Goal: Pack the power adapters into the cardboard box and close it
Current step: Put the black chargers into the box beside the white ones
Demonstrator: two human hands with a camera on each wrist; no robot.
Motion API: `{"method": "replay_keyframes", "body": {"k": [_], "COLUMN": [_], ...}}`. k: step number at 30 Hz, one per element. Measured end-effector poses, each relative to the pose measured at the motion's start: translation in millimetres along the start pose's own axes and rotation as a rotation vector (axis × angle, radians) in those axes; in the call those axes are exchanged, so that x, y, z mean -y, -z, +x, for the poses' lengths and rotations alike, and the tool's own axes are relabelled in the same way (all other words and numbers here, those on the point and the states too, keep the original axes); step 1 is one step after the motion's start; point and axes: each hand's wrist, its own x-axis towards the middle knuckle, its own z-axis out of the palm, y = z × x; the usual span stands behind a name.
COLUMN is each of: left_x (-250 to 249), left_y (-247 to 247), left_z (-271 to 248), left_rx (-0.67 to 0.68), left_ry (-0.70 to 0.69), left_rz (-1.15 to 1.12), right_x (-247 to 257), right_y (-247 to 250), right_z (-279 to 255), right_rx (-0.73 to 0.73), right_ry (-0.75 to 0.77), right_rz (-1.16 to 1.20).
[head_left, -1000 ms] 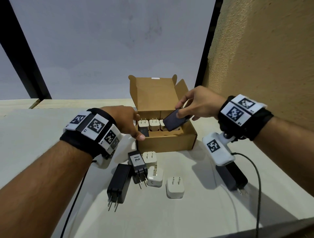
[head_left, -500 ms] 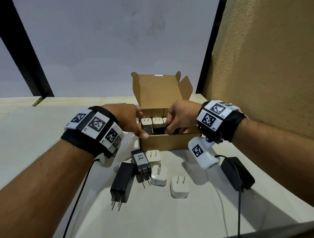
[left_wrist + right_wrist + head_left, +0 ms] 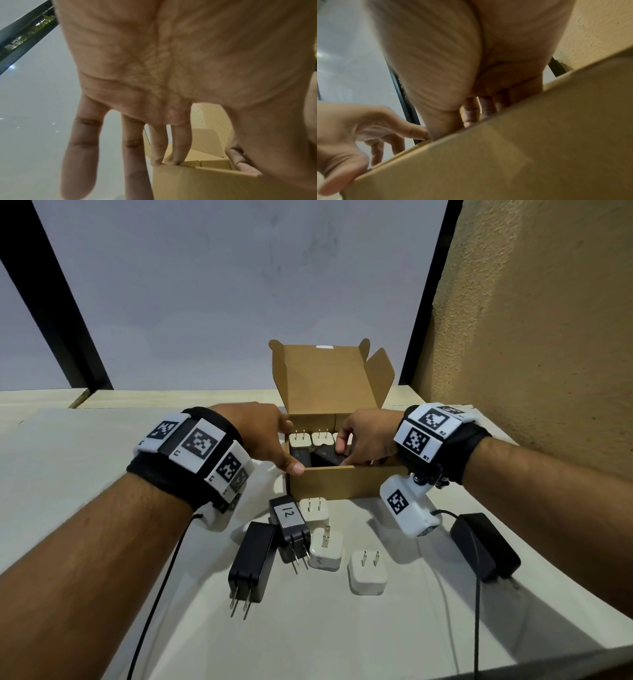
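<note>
The cardboard box (image 3: 342,484) stands open at the table's middle, lid (image 3: 329,381) upright. White adapters (image 3: 300,438) line its back row, prongs up, with a black one (image 3: 299,457) in front. My right hand (image 3: 342,451) reaches down into the box and pinches a black adapter (image 3: 327,457) lying tilted inside. My left hand (image 3: 290,446) rests at the box's front-left corner, thumb on the front wall, straight fingertips (image 3: 171,161) on the left rim. In the right wrist view the box wall (image 3: 522,148) hides what my right fingers (image 3: 471,115) hold.
Loose adapters lie before the box: a long black one (image 3: 253,559), a black one labelled 12 (image 3: 289,520), three white ones (image 3: 313,508) (image 3: 325,547) (image 3: 367,575), and a black one (image 3: 483,546) at right. A textured wall (image 3: 548,337) rises on the right.
My right hand carried the black adapter from above the box's right side down into the box. My left hand stayed at the box's front-left corner.
</note>
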Motion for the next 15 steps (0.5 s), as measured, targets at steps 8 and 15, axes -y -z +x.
{"method": "replay_keyframes", "body": {"k": [8, 15], "left_x": [-1.5, -1.9], "left_y": [0.1, -1.0], "left_z": [-1.2, 1.4], "left_rx": [0.001, -0.008], "left_ry": [-0.012, -0.009], "left_rz": [0.031, 0.044], "right_x": [9.1, 15.1], "right_y": [-6.0, -6.8], "right_z": [-3.6, -0.8], "right_rx": [-0.029, 0.015], "right_ry": [0.053, 0.038], "right_rz": [-0.022, 0.001]}}
